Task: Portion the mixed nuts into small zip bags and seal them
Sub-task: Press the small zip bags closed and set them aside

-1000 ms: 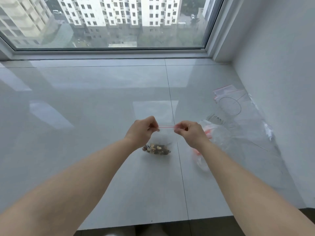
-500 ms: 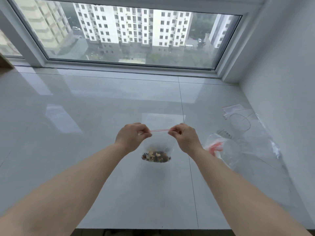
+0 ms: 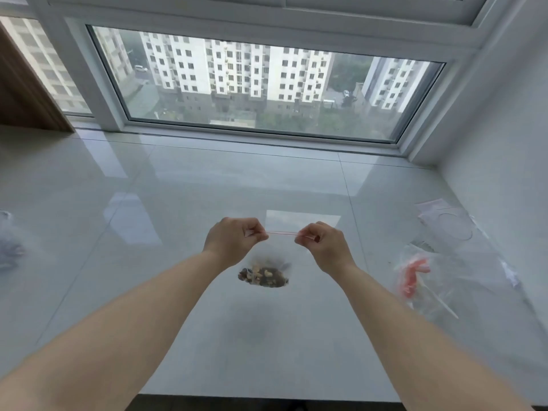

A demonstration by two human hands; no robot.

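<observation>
Clear plastic: small zip bag (image 3: pixel 277 253) hangs above the glossy tabletop (image 3: pixel 207 179), mixed nuts (image 3: pixel 263 276) at its bottom.
Left hand (image 3: pixel 232 240): pinches the red zip strip (image 3: pixel 281 232).
Right hand (image 3: pixel 324 243): pinches its other end.
Right side: empty bags (image 3: pixel 444 226) lying flat.

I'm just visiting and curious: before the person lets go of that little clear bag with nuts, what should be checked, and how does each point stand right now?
1. Left hand pinches one end of the red zip strip: ok.
2. Right hand pinches the other end: ok.
3. Small clear plastic zip bag hangs upright below the strip: ok.
4. Brown and tan mixed nuts sit at the bag's bottom, none seen spilled on the glossy white tiled ledge: ok.
5. Strip pressed shut along its whole length: cannot tell.
6. Pile of clear plastic bags with red parts lies apart, to the right: ok.
</observation>
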